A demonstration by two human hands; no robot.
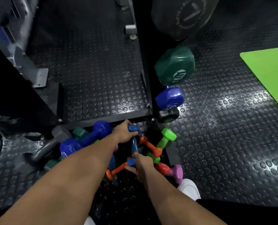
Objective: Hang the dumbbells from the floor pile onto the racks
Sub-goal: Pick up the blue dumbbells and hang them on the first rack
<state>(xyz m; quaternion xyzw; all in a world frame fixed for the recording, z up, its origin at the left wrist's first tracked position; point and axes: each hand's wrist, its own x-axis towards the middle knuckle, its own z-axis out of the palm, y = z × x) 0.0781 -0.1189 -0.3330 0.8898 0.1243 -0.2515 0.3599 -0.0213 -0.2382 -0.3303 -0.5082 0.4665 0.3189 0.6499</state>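
**Dumbbell in both hands over the floor pile**

Dumbbell (133, 144), small and blue, lies atop the pile (112, 153) on the floor, below the rack (147, 88). Left hand (124, 133) closes round its far head, right hand (143, 166) round the near one. It looks light, rigid and slick-coated; the bare handle between offers surer hold. A white logo marks the big blue dumbbell (86, 140); its lettering is unreadable.

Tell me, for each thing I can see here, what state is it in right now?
Left hand: closed on the far head of the small blue dumbbell.
Right hand: closed on its near head.
Large blue dumbbell: lying in the floor pile.
Orange dumbbell: lying in the pile.
Light green dumbbell: leaning in the pile.
Dark green dumbbell: hung on the rack.
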